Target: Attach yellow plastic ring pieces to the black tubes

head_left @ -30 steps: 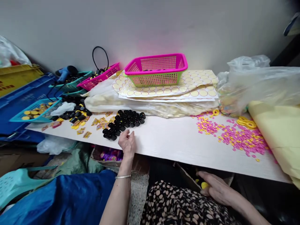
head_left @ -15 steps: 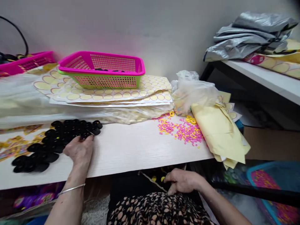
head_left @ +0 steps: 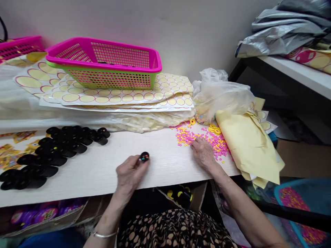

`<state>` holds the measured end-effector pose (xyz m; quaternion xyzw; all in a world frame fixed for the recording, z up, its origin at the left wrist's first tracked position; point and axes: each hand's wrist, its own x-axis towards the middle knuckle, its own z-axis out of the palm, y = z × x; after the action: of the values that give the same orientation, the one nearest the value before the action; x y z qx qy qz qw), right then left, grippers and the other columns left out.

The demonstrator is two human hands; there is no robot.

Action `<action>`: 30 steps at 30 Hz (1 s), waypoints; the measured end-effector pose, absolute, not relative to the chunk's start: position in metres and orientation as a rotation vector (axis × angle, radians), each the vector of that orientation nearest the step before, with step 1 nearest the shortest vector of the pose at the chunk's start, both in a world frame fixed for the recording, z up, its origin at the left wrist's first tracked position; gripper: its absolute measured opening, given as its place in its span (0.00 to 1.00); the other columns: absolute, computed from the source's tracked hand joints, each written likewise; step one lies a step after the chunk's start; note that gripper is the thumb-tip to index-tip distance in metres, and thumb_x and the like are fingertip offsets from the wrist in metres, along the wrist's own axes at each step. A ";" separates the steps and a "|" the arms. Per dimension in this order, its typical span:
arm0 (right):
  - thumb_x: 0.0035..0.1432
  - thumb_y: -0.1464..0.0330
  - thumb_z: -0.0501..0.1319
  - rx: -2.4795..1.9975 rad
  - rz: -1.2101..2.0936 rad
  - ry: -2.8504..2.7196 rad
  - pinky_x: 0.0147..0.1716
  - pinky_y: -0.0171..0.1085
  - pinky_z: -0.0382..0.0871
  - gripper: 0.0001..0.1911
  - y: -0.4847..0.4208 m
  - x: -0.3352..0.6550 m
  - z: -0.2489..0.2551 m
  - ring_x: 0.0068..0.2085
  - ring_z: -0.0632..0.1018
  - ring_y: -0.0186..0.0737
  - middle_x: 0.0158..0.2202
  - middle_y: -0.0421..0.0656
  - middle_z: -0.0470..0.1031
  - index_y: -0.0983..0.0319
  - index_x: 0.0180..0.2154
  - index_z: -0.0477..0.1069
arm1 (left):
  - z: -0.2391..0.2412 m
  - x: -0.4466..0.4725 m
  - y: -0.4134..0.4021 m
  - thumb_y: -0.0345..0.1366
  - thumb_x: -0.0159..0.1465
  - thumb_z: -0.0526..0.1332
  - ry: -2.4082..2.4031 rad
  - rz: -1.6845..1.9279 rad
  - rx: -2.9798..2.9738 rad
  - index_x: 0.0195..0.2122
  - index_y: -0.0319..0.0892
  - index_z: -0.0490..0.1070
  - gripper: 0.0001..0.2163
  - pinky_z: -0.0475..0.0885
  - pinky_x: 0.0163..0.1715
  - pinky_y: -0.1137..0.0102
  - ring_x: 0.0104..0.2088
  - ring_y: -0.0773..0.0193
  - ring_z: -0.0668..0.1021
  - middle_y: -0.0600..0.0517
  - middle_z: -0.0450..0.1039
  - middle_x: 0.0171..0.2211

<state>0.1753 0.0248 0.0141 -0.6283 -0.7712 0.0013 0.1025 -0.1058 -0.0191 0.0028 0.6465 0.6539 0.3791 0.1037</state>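
Note:
My left hand (head_left: 129, 174) is closed round a small black round part (head_left: 144, 157), held just above the white table (head_left: 160, 165) near its front edge. A cluster of several more black parts (head_left: 59, 148) lies to the left of it. My right hand (head_left: 204, 153) rests palm down on a scatter of small pink and yellow rings (head_left: 204, 137), fingers curled onto them. What its fingertips hold is hidden.
A pink and green basket (head_left: 103, 65) sits on stacked sheets of round yellow stickers (head_left: 124, 98). A clear plastic bag (head_left: 219, 94) and yellow paper (head_left: 248, 144) lie at the right. An open box (head_left: 181, 196) with black and yellow parts stands under the table edge, and a blue tub (head_left: 302, 206) stands lower right.
My left hand left the black cluster and came toward the middle holding one black part. My right hand rose from below the table onto the pink and yellow rings.

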 end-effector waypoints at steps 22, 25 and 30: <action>0.57 0.71 0.54 -1.547 0.645 -2.237 0.33 0.35 0.61 0.07 0.003 0.149 0.010 0.34 0.70 0.37 0.30 0.42 0.68 0.61 0.29 0.70 | -0.009 -0.055 -0.011 0.35 0.45 0.70 1.493 1.092 1.741 0.40 0.40 0.71 0.20 0.66 0.24 0.74 0.25 0.70 0.69 0.54 0.71 0.31; 0.58 0.72 0.52 -1.516 0.549 -2.220 0.35 0.36 0.62 0.09 -0.004 0.144 0.009 0.35 0.69 0.38 0.30 0.43 0.67 0.61 0.29 0.69 | -0.009 -0.055 -0.012 0.35 0.47 0.69 1.498 1.073 1.702 0.38 0.40 0.71 0.16 0.65 0.25 0.74 0.25 0.70 0.69 0.54 0.70 0.29; 0.60 0.70 0.52 -1.273 0.637 -2.060 0.34 0.36 0.64 0.08 -0.002 0.121 0.022 0.34 0.70 0.38 0.30 0.42 0.67 0.59 0.32 0.68 | -0.009 -0.055 -0.012 0.35 0.50 0.67 1.458 1.033 1.742 0.33 0.40 0.72 0.10 0.65 0.27 0.74 0.27 0.69 0.69 0.54 0.69 0.28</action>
<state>0.1207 -0.0020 0.0222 -0.4826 -0.7813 0.2417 0.3134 -0.0546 -0.0125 -0.0087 0.6620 0.5541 0.3924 0.3175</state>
